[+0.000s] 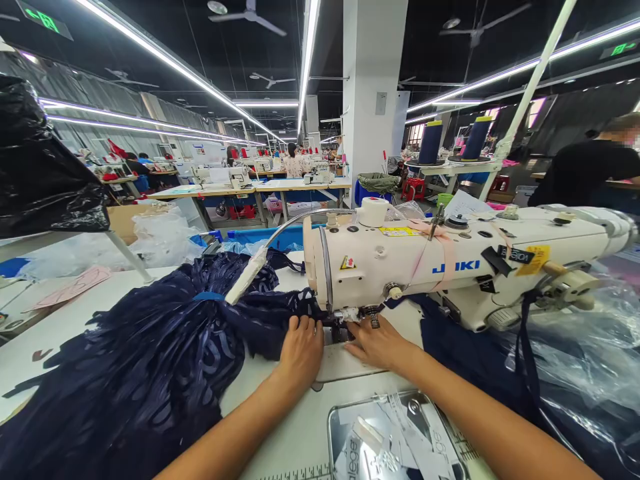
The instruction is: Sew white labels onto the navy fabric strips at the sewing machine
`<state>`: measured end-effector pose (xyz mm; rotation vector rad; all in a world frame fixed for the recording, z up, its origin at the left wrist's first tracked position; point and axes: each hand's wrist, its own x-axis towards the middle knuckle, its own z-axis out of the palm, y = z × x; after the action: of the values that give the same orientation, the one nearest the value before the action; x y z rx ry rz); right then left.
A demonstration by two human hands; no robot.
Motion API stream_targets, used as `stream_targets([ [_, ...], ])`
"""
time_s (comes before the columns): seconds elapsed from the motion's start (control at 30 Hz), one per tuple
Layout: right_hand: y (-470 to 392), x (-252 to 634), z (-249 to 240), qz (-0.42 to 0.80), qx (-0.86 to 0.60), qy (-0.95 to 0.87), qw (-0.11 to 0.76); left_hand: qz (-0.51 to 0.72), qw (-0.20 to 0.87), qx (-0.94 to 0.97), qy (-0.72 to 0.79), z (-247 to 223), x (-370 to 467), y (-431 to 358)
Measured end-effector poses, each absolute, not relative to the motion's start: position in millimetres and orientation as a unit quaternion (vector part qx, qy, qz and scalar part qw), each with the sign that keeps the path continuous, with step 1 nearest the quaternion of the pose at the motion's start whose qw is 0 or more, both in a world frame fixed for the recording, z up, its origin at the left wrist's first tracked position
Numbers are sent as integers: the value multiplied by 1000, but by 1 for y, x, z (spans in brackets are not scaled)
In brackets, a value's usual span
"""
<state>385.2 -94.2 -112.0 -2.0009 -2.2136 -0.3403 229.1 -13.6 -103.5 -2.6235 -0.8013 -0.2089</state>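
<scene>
My left hand [303, 347] has its fingers curled over a strip of navy lace fabric [270, 317], just left of the needle area of a white sewing machine [380, 257]. At the other side of the presser foot is my right hand [377, 343], its fingers bent in under the machine head and its thumb lower down. What those fingertips pinch is partly hidden. A large navy lace bundle [165, 353], gathered by a blue tie [210, 296], lies left of my hands. More navy fabric [465, 353] lies right of the machine, behind my right forearm.
A metal tin [333, 427] holding labels and small items lies near the table's front edge. Clear plastic [590, 327] is heaped at right. Navy thread cones [430, 143] stand behind the machine, and a black plastic bag [45, 160] hangs at left. A co-worker [585, 167] sits far right.
</scene>
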Motion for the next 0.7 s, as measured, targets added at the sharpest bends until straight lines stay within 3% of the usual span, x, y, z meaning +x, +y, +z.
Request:
stream_targets([
  [0.17, -111, 386, -103, -76, -621, -779, 46, -91, 153, -953, -244, -101, 234, 2],
  [0.33, -111, 399, -119, -132, -574, -805, 72, -98, 139, -957, -233, -105, 235, 12],
  [0.7, -110, 384, -108, -144, -563, -814, 25, -118, 127, -960, -221, -105, 233, 12],
])
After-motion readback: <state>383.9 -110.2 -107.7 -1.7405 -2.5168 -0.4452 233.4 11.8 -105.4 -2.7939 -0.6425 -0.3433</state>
